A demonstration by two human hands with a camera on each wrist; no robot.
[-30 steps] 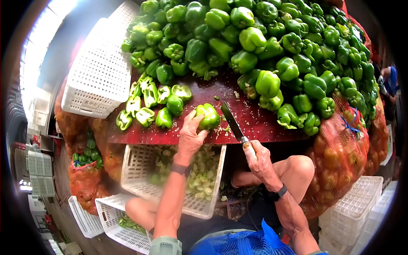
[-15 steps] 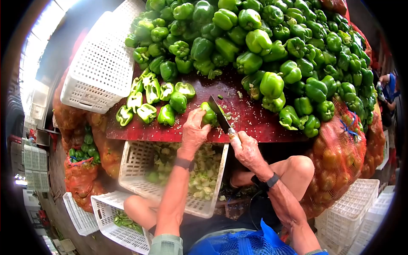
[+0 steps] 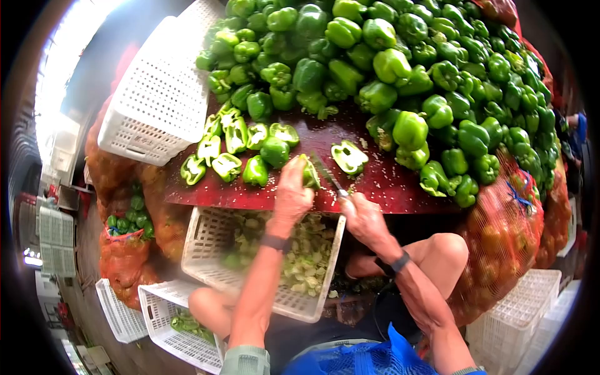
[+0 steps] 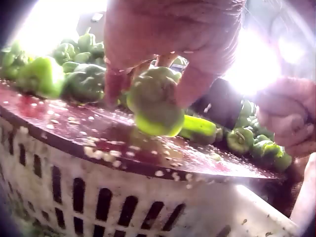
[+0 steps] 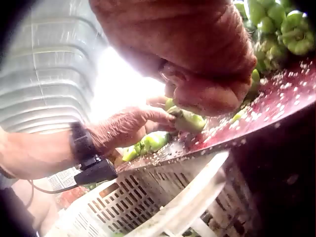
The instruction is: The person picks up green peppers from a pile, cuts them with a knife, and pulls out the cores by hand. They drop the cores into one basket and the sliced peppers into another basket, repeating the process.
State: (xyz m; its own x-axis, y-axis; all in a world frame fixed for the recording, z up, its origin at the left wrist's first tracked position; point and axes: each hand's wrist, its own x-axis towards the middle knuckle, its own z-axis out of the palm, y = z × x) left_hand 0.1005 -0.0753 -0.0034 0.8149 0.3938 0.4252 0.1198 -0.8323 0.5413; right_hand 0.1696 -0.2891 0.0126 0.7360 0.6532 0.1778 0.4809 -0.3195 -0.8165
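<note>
The left hand (image 3: 292,194) pinches a green pepper (image 3: 310,172) at the front of the red surface (image 3: 400,195); the right hand's (image 3: 367,220) fingers grip the knife (image 3: 328,174) just beside it. A safe cut needs a steady pepper and fingertips clear of the edge.

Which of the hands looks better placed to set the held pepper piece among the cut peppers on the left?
Probably the left hand: it grips the pepper piece and is nearer the cut peppers. The right hand is farther off and occupied, holding the knife.
</note>
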